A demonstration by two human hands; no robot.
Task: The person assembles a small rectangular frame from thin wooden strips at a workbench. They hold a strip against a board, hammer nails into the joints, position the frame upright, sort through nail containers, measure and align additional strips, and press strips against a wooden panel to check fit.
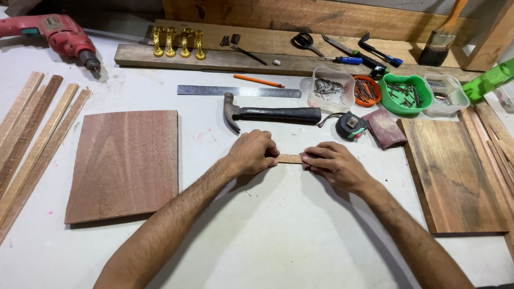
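A short strip of wood lies flat on the white table, between my two hands. My left hand is closed over its left end. My right hand presses a small reddish piece, perhaps sandpaper, against its right end. Most of the strip is hidden under my fingers. A claw hammer lies just beyond my hands.
A reddish board lies to the left, thin wood strips at the far left. A brown board lies right. Behind are a steel ruler, tape measure, sandpaper, tubs of nails, drill, gold fittings.
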